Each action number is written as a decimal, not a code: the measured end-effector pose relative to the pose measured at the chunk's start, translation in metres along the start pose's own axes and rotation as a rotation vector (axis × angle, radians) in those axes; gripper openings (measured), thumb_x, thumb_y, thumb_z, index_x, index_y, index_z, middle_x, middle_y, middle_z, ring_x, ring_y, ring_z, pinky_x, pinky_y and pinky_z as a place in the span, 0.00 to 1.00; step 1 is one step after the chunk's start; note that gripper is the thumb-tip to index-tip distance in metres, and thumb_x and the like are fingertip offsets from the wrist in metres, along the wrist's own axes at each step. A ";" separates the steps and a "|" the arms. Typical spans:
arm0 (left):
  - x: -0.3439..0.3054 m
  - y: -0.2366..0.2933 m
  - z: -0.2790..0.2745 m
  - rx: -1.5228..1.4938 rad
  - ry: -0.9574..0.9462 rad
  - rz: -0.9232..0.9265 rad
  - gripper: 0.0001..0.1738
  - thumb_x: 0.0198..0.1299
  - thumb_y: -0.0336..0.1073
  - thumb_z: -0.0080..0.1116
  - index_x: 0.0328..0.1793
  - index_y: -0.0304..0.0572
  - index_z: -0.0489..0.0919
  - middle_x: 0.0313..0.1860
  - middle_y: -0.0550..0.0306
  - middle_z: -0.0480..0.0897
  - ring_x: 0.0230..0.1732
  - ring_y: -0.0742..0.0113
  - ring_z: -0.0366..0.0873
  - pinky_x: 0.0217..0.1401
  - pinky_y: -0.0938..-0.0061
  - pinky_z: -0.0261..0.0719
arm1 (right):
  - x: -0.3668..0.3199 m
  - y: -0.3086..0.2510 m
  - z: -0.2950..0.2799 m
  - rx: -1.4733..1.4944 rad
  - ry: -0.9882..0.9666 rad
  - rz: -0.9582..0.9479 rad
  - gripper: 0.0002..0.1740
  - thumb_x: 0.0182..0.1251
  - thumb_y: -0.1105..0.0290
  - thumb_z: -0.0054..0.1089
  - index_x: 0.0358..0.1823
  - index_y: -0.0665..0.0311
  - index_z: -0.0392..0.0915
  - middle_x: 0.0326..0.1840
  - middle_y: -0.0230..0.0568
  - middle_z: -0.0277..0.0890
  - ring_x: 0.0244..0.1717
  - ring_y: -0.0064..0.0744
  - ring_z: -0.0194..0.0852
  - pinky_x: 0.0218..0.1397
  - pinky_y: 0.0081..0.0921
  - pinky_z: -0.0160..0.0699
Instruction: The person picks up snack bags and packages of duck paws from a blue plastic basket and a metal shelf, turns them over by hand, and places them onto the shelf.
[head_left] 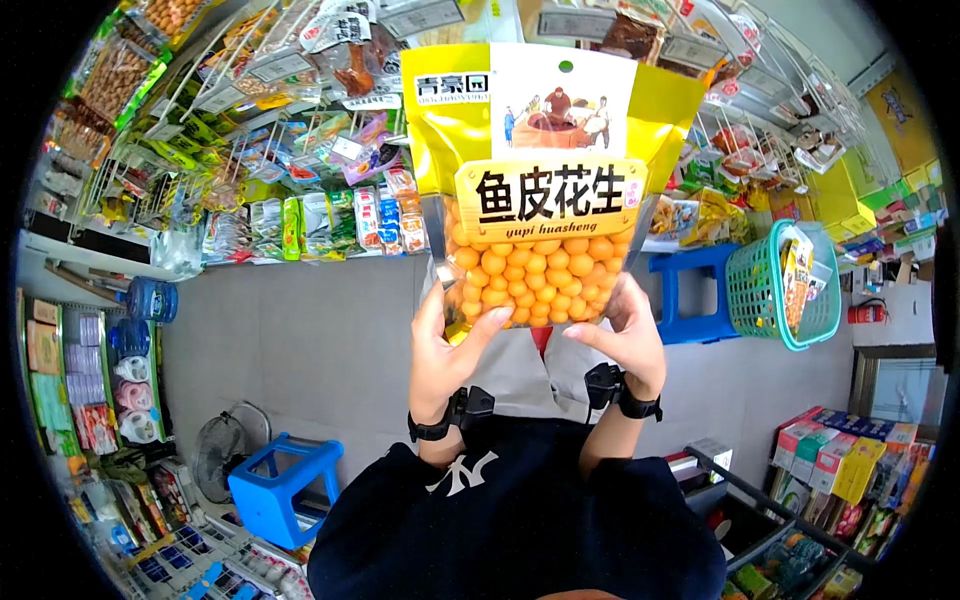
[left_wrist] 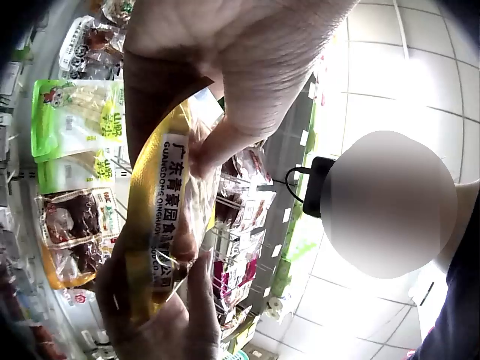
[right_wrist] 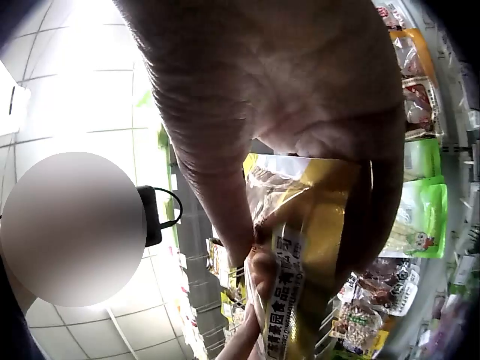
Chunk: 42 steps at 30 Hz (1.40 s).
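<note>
A large yellow and white bag of round orange snacks (head_left: 540,270) is held upright before the shelves in the head view, its printed front facing the camera. My left hand (head_left: 445,345) grips its lower left corner, thumb on the front. At the lower right corner my right hand (head_left: 625,340) holds it the same way. Both wrist views show the bag's bottom edge with a printed strip (left_wrist: 169,217), between the thumb and the fingers of my left hand (left_wrist: 232,67). In the right wrist view, my right hand (right_wrist: 300,82) pinches the bag (right_wrist: 322,225); its fingers lie behind the bag.
Shelves of packaged snacks (head_left: 330,220) run across the front. A green basket (head_left: 785,290) holding packets stands at the right beside a blue stool (head_left: 692,295). Another blue stool (head_left: 285,490) and a fan (head_left: 220,455) are at the lower left. Boxes (head_left: 840,455) are stacked at the lower right.
</note>
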<state>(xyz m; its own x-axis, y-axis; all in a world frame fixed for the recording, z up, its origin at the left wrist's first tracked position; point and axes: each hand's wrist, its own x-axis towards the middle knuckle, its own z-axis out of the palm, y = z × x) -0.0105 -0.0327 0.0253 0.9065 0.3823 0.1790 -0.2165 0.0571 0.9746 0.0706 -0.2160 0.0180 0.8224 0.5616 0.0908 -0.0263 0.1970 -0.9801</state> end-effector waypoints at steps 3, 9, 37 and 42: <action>0.001 -0.002 -0.006 0.001 0.007 -0.013 0.25 0.53 0.25 0.60 0.56 0.27 0.67 0.48 0.51 0.78 0.48 0.69 0.75 0.52 0.77 0.72 | 0.004 0.001 0.006 -0.055 0.015 0.016 0.32 0.49 0.78 0.68 0.55 0.70 0.63 0.49 0.40 0.73 0.49 0.26 0.72 0.54 0.25 0.69; 0.003 -0.001 -0.011 0.061 0.016 -0.013 0.23 0.54 0.26 0.59 0.55 0.27 0.67 0.45 0.52 0.79 0.46 0.71 0.76 0.49 0.78 0.73 | 0.012 0.004 0.010 -0.087 0.011 -0.010 0.30 0.49 0.77 0.67 0.55 0.68 0.64 0.48 0.39 0.75 0.49 0.26 0.72 0.53 0.24 0.68; -0.009 0.022 -0.101 0.118 0.391 0.184 0.24 0.55 0.25 0.57 0.58 0.28 0.67 0.47 0.53 0.78 0.47 0.72 0.75 0.52 0.78 0.71 | 0.078 0.010 0.115 -0.057 -0.315 0.030 0.26 0.56 0.74 0.63 0.55 0.66 0.63 0.43 0.34 0.74 0.35 0.17 0.72 0.26 0.15 0.72; -0.012 0.032 -0.117 0.095 0.453 0.191 0.23 0.56 0.28 0.58 0.58 0.29 0.67 0.48 0.54 0.78 0.49 0.71 0.74 0.53 0.77 0.71 | 0.091 0.005 0.139 -0.079 -0.403 -0.052 0.26 0.56 0.73 0.63 0.55 0.69 0.63 0.46 0.36 0.74 0.38 0.16 0.72 0.29 0.12 0.71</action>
<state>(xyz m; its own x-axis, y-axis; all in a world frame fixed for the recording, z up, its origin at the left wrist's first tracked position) -0.0707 0.0728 0.0386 0.6006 0.7413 0.2996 -0.3104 -0.1291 0.9418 0.0663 -0.0516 0.0457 0.5331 0.8251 0.1869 0.0660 0.1796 -0.9815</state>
